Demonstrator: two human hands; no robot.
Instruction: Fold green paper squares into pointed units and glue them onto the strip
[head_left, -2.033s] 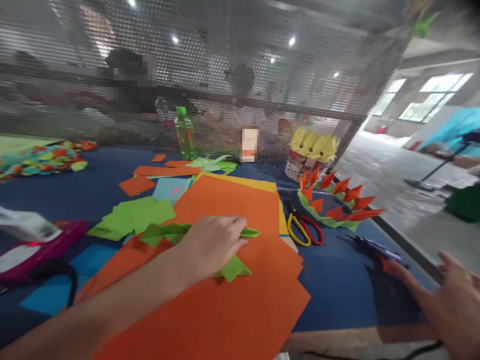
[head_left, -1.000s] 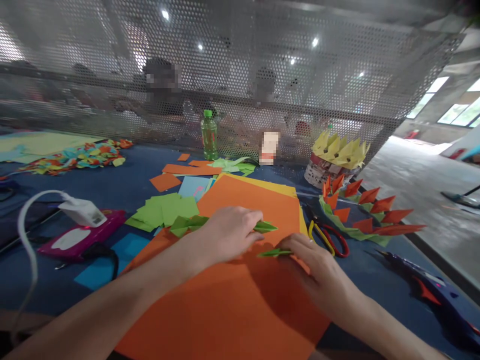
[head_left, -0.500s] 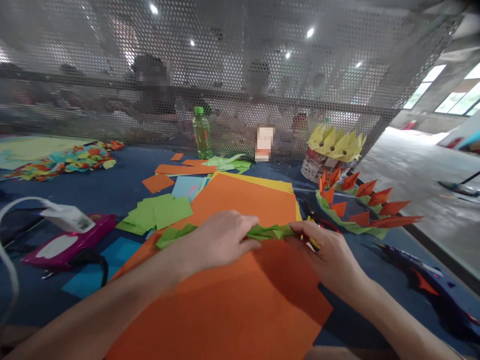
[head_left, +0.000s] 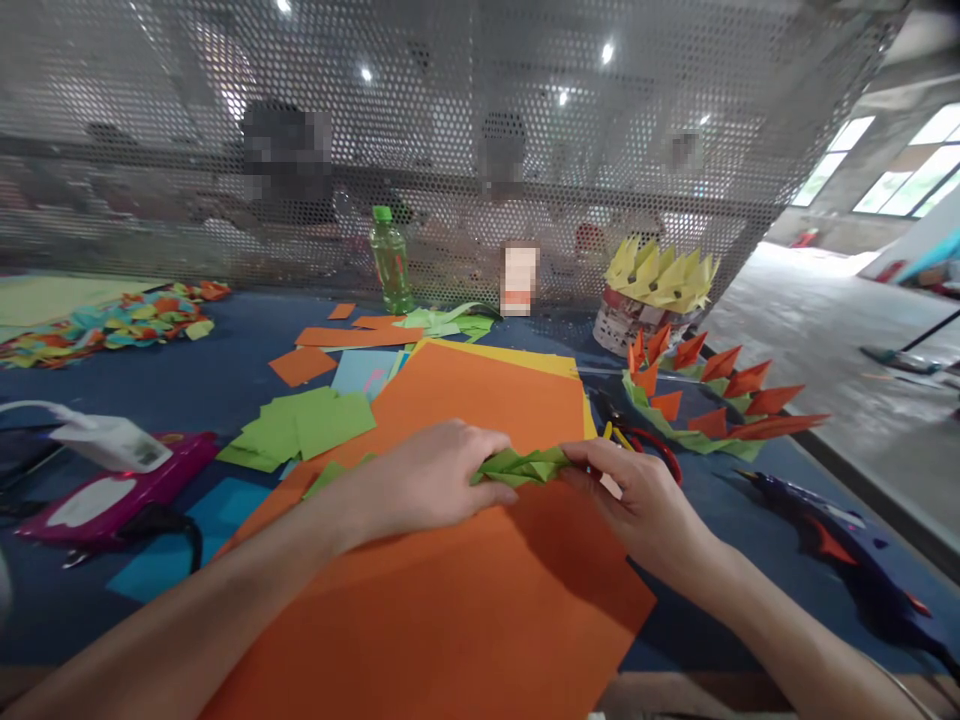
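A chain of folded green paper pieces [head_left: 525,465] lies across large orange paper sheets [head_left: 465,590] on the blue table. My left hand [head_left: 424,480] is closed over the chain's left part, and a green end sticks out behind the wrist. My right hand [head_left: 637,495] pinches the chain's right end. Both hands meet at the middle of the orange sheets.
Red and yellow scissors [head_left: 645,440] lie just beyond my right hand. An orange-and-green folded paper ring [head_left: 712,400], a yellow paper crown [head_left: 660,280], a blue glue gun [head_left: 840,535], green squares [head_left: 300,425], a green bottle [head_left: 390,260] and a pink device [head_left: 112,490] surround them. People sit behind a perforated metal screen [head_left: 450,130].
My right hand came in from the table's right edge, brought a green folded piece to the chain and now pinches its right end. My left hand stayed on the chain.
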